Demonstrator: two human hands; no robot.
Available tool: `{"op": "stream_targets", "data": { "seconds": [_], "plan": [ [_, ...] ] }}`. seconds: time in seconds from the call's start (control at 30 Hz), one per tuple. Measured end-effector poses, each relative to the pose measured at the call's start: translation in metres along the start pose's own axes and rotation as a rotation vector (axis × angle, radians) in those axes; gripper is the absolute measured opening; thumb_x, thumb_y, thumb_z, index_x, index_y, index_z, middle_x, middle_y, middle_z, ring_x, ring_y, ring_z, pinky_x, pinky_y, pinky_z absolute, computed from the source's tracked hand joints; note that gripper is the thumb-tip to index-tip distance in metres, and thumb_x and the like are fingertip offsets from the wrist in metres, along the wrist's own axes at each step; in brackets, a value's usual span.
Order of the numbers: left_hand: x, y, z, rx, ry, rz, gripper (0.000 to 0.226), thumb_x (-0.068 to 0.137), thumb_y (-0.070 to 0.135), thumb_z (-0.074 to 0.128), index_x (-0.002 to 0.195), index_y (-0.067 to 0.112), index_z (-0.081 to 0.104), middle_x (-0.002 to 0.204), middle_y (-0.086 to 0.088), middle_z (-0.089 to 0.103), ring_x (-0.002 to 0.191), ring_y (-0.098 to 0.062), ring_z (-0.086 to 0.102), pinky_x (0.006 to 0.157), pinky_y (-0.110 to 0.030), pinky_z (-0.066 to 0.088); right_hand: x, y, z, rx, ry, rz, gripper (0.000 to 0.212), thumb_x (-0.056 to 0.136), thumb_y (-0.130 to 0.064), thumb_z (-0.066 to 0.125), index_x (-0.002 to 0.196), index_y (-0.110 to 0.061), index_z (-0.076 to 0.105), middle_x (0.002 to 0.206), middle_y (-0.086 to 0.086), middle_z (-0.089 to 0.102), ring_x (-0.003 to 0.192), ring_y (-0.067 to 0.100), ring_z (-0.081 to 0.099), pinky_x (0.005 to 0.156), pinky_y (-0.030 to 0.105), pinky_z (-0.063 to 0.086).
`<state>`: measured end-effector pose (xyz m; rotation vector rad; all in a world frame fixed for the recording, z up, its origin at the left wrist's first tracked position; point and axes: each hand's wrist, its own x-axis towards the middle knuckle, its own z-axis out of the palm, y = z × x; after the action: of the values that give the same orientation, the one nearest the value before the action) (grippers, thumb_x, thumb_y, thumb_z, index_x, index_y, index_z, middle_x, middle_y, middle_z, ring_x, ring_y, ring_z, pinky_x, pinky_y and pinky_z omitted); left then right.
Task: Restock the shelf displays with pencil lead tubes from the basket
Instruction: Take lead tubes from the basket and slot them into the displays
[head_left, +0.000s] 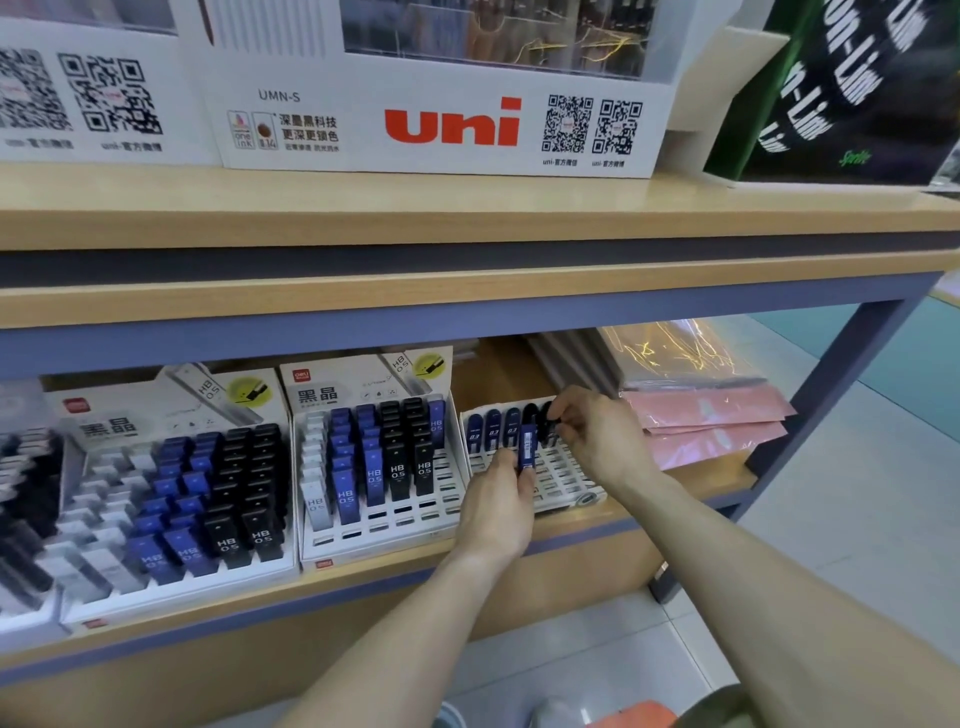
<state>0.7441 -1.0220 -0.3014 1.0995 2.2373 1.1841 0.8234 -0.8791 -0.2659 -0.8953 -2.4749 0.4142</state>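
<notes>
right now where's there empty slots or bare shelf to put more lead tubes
Most room is in the rightmost display tray: only its back row holds tubes, and the front rows are empty slots. The middle display has empty slots along its front and right side. The left display is crowded. Bare shelf shows right of the rightmost tray.

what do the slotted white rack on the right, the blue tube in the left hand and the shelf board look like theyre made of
Slotted white rack: likely moulded plastic, a smooth, slightly glossy grid of even slots.
Blue tube, held in the left hand: probably hard plastic, a glossy dark blue case with a printed label.
Shelf board: seemingly wood-look laminate, matte pale grain with a grey-blue edge band.
</notes>
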Motion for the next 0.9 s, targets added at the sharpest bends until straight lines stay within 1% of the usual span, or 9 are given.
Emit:
{"op": "stream_targets", "data": {
  "seconds": [0.13,0.27,0.37,0.43,0.53,0.63,0.7,0.83,0.9],
  "plan": [
    [0.0,-0.002,0.001,-0.007,-0.012,-0.017,0.019,0.108,0.031,0.044,0.115,0.017,0.053,0.103,-0.004,0.069,0.095,-0.025,0.066,0.087,-0.043,0.054,0.0,0.0,0.002,0.022,0.063,0.033,0.031,0.088,0.004,0.06,0.108,-0.015,0.074,0.102,0.003,0.077,0.093,0.022,0.072,0.079,0.023,0.051],
    [0.0,-0.002,0.001,-0.034,-0.007,-0.023,0.015,0.108,0.032,0.046,0.111,0.019,0.052,0.101,0.0,0.067,0.095,-0.023,0.065,0.088,-0.042,0.054,0.0,-0.004,0.006,-0.053,0.012,-0.002,0.041,0.086,0.005,0.061,0.12,-0.014,0.073,0.115,0.007,0.075,0.104,0.028,0.07,0.091,0.032,0.053],
    [0.0,-0.002,0.0,-0.118,-0.012,-0.054,0.009,0.108,0.031,0.048,0.107,0.023,0.052,0.099,0.01,0.063,0.094,-0.014,0.063,0.088,-0.033,0.052,-0.001,-0.006,0.004,-0.125,0.034,-0.007,0.046,0.084,0.005,0.057,0.123,-0.016,0.071,0.116,0.01,0.073,0.103,0.033,0.068,0.085,0.035,0.053],
    [-0.001,-0.002,-0.004,-0.208,-0.003,-0.073,0.011,0.106,0.031,0.052,0.102,0.023,0.058,0.1,0.01,0.07,0.094,-0.011,0.067,0.087,-0.03,0.054,-0.002,-0.011,-0.002,-0.133,0.077,-0.002,0.045,0.084,0.005,0.054,0.121,-0.015,0.068,0.11,0.011,0.072,0.096,0.034,0.068,0.077,0.034,0.053],
    [-0.009,-0.005,-0.02,-0.391,-0.032,-0.093,0.013,0.105,0.024,0.056,0.097,0.019,0.064,0.095,0.003,0.076,0.087,-0.011,0.073,0.081,-0.022,0.055,-0.006,-0.031,-0.014,0.125,0.068,0.084,0.024,0.09,-0.009,0.062,0.108,-0.022,0.071,0.094,-0.002,0.075,0.085,0.018,0.07,0.075,0.029,0.055],
    [-0.022,-0.014,-0.046,-0.487,-0.141,-0.097,0.014,0.104,0.018,0.057,0.099,0.011,0.068,0.091,-0.006,0.076,0.075,-0.018,0.074,0.076,-0.031,0.058,-0.018,-0.058,-0.025,0.555,-0.213,0.175,0.016,0.089,-0.019,0.075,0.104,-0.026,0.073,0.088,-0.003,0.076,0.083,0.011,0.071,0.076,0.029,0.058],
    [-0.033,-0.022,-0.067,-0.472,-0.173,-0.084,0.014,0.103,0.015,0.059,0.099,0.008,0.071,0.089,-0.008,0.076,0.072,-0.018,0.071,0.075,-0.03,0.059,-0.026,-0.07,-0.028,0.618,-0.346,0.134,0.021,0.085,-0.014,0.08,0.104,-0.022,0.075,0.09,-0.001,0.075,0.083,0.012,0.07,0.075,0.026,0.058],
    [-0.059,-0.024,-0.115,-0.548,-0.155,-0.113,0.012,0.098,0.007,0.066,0.104,0.001,0.073,0.087,-0.016,0.077,0.073,-0.015,0.07,0.077,-0.027,0.058,-0.032,-0.095,-0.031,0.744,-0.406,0.163,0.024,0.081,-0.007,0.083,0.102,-0.013,0.074,0.084,0.005,0.075,0.076,0.013,0.071,0.072,0.021,0.056],
    [-0.068,-0.026,-0.139,-0.638,-0.119,-0.154,0.016,0.094,0.005,0.07,0.11,0.002,0.072,0.09,-0.015,0.078,0.081,-0.02,0.074,0.084,-0.029,0.059,-0.034,-0.108,-0.032,0.808,-0.449,0.169,0.026,0.082,-0.006,0.081,0.106,-0.012,0.072,0.086,0.012,0.075,0.079,0.018,0.074,0.072,0.02,0.056]
  ]
}}
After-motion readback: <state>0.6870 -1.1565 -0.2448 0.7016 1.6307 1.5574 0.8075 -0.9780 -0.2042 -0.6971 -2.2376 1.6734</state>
